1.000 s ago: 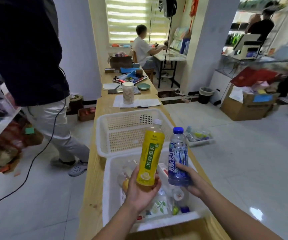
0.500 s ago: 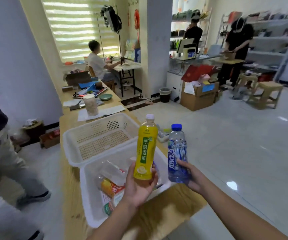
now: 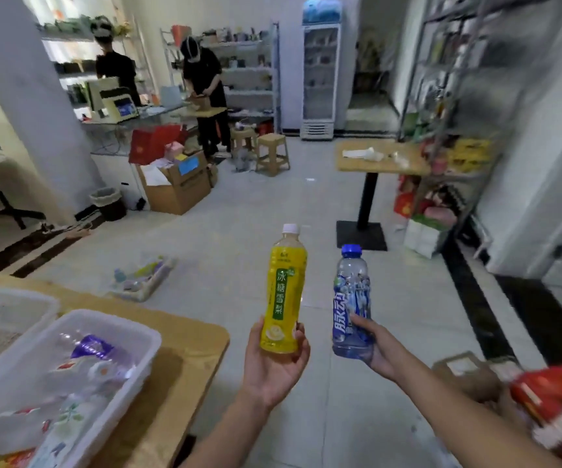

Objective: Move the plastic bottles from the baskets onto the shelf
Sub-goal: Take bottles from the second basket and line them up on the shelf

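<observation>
2 upright bottles: left hand (image 3: pixel 274 364) grips the yellow bottle (image 3: pixel 285 293), right hand (image 3: pixel 379 349) grips the blue bottle (image 3: pixel 352 304)

Floor (image 3: pixel 239 214): pale glossy tiles, dark border strip (image 3: pixel 475 298) right of the fingers (image 3: pixel 360 324) | far beyond fingers: white wall (image 3: pixel 289 79), glass-door fridge (image 3: pixel 318 79), 2 stools (image 3: pixel 273 153) | beyond, right: wooden pedestal table (image 3: pixel 379 157) | beyond, left: grey pillar (image 3: pixel 19 113), open cardboard box (image 3: pixel 178 187), dark waste bin (image 3: pixel 109 202)

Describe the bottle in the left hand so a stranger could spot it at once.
Right of the wooden table, the left hand holds a yellow bottle upright. White cap and green label set it apart from the blue-capped bottle in the right hand.
</observation>
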{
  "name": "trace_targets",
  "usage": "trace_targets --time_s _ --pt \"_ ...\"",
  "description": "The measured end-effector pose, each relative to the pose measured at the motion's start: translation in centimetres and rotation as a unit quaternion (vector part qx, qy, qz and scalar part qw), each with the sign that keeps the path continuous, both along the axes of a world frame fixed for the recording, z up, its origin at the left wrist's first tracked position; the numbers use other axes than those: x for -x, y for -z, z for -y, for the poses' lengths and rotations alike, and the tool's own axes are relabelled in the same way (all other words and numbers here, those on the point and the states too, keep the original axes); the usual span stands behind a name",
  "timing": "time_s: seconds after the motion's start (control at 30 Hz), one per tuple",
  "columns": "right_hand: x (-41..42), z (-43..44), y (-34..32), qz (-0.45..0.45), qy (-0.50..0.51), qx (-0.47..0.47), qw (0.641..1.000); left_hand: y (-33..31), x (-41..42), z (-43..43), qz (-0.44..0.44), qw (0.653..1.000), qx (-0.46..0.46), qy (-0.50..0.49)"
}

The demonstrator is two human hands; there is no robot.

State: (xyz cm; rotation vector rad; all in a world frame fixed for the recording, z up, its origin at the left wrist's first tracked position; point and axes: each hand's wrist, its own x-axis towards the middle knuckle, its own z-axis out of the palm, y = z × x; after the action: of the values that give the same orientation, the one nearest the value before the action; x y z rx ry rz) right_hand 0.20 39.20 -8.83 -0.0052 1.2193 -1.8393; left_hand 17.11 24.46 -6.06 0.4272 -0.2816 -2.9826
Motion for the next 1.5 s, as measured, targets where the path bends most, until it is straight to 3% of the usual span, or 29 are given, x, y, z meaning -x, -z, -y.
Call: trace_targets --time_s 0.13,0.33,0.5,0.73,0.93,1.1,1.2,1.5 --pt "-0.6 -9.1 -0.1 0.000 0.154 0.002 0.988 -0.9 4.1 -4.9 0.019 0.990 0.011 0.140" --pt "-8.3 -18.7 -0.4 -0.012 0.369 0.039 0.928 -1.9 6.5 -11.3 0.018 0.940 0.045 0.339" --pt "-19.1 -24.9 -0.5 -0.006 0.527 0.035 0.849 -1.8 3.6 -17.8 -0.007 0.870 0.055 0.490" --pt "-34.5 -30.8 -1.4 -0.027 0.674 -0.018 0.738 -0.5 -4.5 -27.8 -0.004 0.759 0.071 0.647" --pt "-47.0 -34.5 -1.9 -0.014 0.769 -0.004 0.639 -0.6 -12.4 -35.9 -0.015 0.663 0.087 0.743" --pt "-55.7 -37.3 -2.4 -0.012 0.810 -0.017 0.586 -1.4 -19.0 -42.1 -0.050 0.596 0.093 0.796" --pt "-61.5 -39.5 -2.7 -0.020 0.829 -0.023 0.559 -2.6 -24.1 -46.1 -0.100 0.555 0.083 0.822" --pt "-76.2 -46.9 -3.6 -0.061 0.852 -0.043 0.518 -2.1 -38.4 -56.8 -0.126 0.496 0.085 0.855"
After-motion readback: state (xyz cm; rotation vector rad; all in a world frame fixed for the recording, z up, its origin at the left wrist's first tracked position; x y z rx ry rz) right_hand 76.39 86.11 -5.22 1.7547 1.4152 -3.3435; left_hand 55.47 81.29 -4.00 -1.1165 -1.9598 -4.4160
